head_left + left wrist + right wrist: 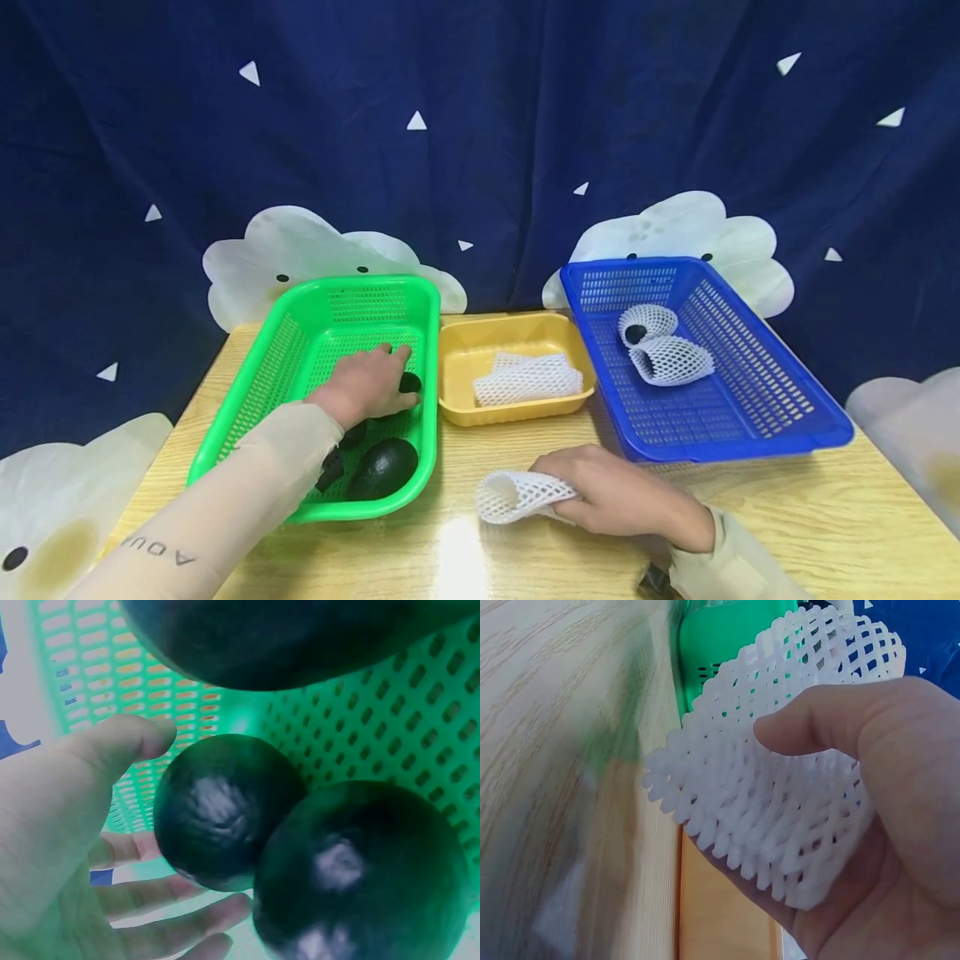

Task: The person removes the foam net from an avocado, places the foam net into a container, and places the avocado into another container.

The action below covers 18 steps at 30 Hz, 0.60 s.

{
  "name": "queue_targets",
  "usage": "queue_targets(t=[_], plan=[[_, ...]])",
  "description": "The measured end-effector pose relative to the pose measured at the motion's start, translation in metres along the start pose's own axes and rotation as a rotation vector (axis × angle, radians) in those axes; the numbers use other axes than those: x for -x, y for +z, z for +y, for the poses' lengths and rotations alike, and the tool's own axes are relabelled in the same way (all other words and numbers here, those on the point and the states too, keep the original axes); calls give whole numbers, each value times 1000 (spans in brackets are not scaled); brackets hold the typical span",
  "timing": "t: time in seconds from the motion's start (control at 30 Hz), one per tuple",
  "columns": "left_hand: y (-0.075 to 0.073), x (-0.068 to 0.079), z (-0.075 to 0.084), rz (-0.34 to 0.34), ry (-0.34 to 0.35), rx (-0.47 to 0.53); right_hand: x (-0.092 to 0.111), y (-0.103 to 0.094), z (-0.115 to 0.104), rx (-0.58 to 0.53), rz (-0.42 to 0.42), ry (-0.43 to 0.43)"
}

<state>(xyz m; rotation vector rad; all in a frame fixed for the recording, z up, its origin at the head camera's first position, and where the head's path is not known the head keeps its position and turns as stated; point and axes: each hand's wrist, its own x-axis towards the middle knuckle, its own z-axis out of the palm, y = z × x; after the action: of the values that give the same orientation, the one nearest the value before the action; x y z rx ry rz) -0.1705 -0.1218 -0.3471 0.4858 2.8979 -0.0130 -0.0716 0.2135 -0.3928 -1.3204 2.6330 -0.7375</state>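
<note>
Inside the green basket (pixel 431 400), my left hand (pixel 367 383) reaches down beside a dark avocado (pixel 409 382). The left wrist view shows its thumb and spread fingers around one side of this avocado (pixel 225 810), fingertips right at its skin. A second avocado (pixel 367 877) lies against it, and another (pixel 285 645) is nearer the camera. A large avocado (pixel 387 468) sits at the basket's near end. Over the table's front, my right hand (pixel 615 492) holds a white foam net sleeve (pixel 498 497), thumb on top, the sleeve's mouth gaping toward the left.
Between the baskets stands a yellow tray (pixel 517 416) with white foam net sleeves (pixel 528 381) lying in it. At right, a blue basket (pixel 720 450) holds two foam-wrapped items (pixel 673 362), dark inside. A dark blue curtain (pixel 487 167) hangs behind the wooden table (pixel 420 550).
</note>
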Motion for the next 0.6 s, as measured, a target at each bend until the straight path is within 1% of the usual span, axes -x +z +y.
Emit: queue_targets(t=[0.2, 0.37, 0.5, 0.6], plan=[[-2, 11, 0, 81, 28, 24, -1, -2, -2, 16, 25, -11], [-3, 19, 2, 204, 66, 40, -1, -6, -2, 38, 52, -18], [-10, 26, 4, 299, 81, 58, -1, -10, -2, 62, 78, -23], [-17, 31, 6, 344, 95, 78, 0, -12, -2, 74, 101, -26]])
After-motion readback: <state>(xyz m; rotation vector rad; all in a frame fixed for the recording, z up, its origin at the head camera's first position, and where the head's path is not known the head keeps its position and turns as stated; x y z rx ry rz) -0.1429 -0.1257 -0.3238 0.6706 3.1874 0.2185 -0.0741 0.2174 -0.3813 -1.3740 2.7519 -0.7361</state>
